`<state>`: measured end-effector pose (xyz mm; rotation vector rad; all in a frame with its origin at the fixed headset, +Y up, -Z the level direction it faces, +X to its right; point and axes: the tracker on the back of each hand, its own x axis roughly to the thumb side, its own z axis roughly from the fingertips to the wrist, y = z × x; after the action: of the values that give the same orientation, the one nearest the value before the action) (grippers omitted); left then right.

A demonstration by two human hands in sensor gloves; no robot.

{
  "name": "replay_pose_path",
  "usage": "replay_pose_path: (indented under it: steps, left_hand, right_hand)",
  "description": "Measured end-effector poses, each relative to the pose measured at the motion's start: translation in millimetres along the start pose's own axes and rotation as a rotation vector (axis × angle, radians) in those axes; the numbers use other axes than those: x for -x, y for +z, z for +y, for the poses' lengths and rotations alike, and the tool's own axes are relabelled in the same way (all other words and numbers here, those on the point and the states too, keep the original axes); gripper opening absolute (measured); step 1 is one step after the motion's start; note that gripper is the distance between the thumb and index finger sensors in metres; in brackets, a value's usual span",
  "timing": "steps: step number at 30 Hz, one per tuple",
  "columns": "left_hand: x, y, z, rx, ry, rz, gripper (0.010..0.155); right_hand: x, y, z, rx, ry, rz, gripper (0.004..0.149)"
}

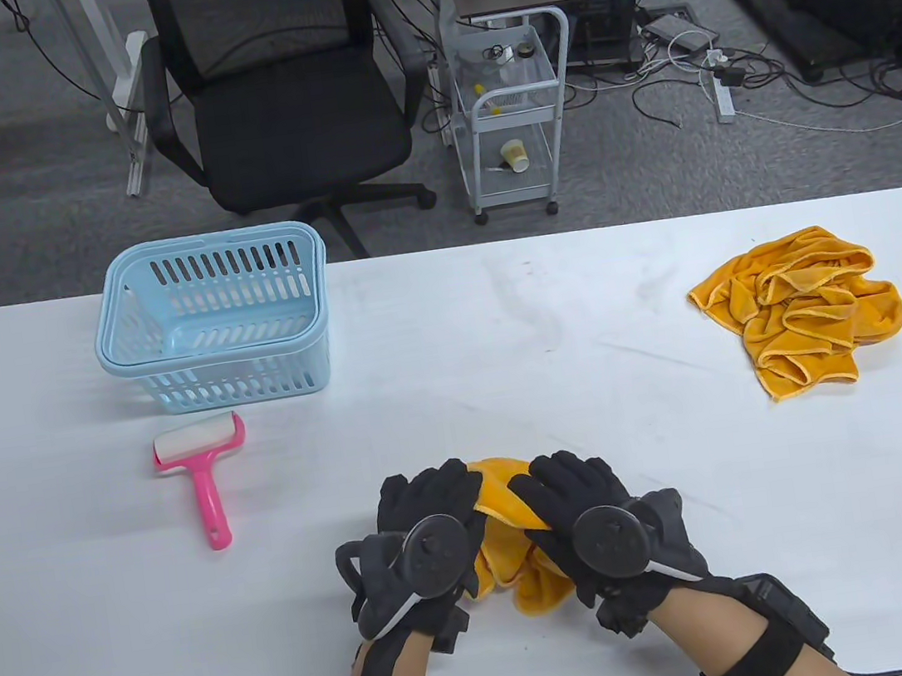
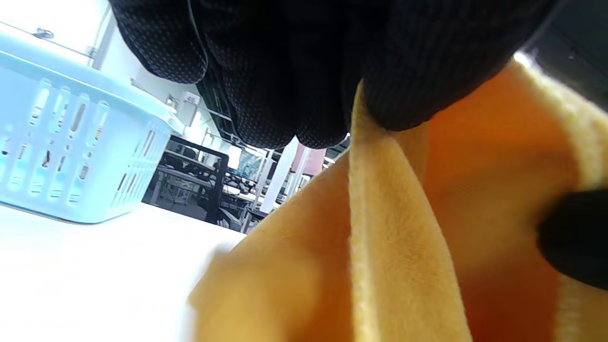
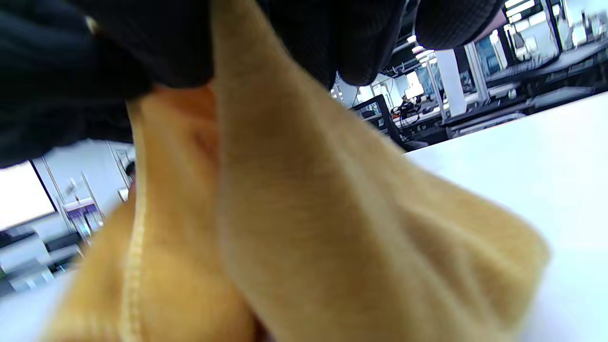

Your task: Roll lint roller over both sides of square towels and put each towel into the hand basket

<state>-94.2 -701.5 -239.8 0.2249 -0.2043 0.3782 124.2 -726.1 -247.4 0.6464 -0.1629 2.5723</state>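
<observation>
A crumpled yellow towel (image 1: 506,540) lies at the near middle of the white table (image 1: 500,331), bunched between my two hands. My left hand (image 1: 432,498) grips its left edge; in the left wrist view the gloved fingers (image 2: 304,80) pinch a hemmed fold of the towel (image 2: 394,237). My right hand (image 1: 568,487) grips the right part, and in the right wrist view the towel (image 3: 308,228) hangs from the fingers (image 3: 142,52). A pink lint roller (image 1: 202,465) lies to the left. Behind the roller stands the light blue hand basket (image 1: 214,325), nothing showing inside it.
A pile of more yellow towels (image 1: 803,309) lies crumpled at the right of the table. Beyond the far edge stand a black office chair (image 1: 284,101) and a white trolley (image 1: 509,95), with cables on the floor.
</observation>
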Motion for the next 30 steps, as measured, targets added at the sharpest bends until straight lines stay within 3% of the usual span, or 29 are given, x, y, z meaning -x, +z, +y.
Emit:
replay_pose_path:
  steps: [5, 9, 12, 16, 19, 22, 26, 30]
  left_hand:
    - [2, -1, -1, 0.026, -0.021, -0.002, 0.035]
    - [-6, -1, -17, 0.107, -0.022, -0.055, 0.034]
    - [-11, -3, -33, 0.259, 0.094, -0.124, 0.041]
    - [-11, -6, -52, 0.399, 0.231, -0.122, 0.037]
    - [-12, -7, -56, 0.442, 0.213, -0.137, 0.038]
    - [-13, -6, -50, 0.388, 0.060, -0.131, 0.037]
    - [0, -4, -18, 0.174, 0.029, -0.045, 0.036]
    - [2, 8, 31, -0.084, -0.155, -0.013, 0.038]
  right_hand:
    - [5, -1, -14, -0.008, -0.303, -0.025, 0.043]
    - [9, -2, -24, -0.051, -0.592, -0.075, 0.043]
    - [8, -3, -30, -0.062, -0.629, -0.091, 0.043]
    - [11, -2, -35, -0.030, -0.636, -0.090, 0.043]
    - [11, -1, -39, -0.019, -0.666, -0.095, 0.043]
    - [13, 0, -47, 0.013, -0.658, -0.101, 0.043]
    - [25, -1, -71, 0.062, -0.612, -0.039, 0.043]
    - [42, -5, -92, 0.043, -0.226, 0.078, 0.043]
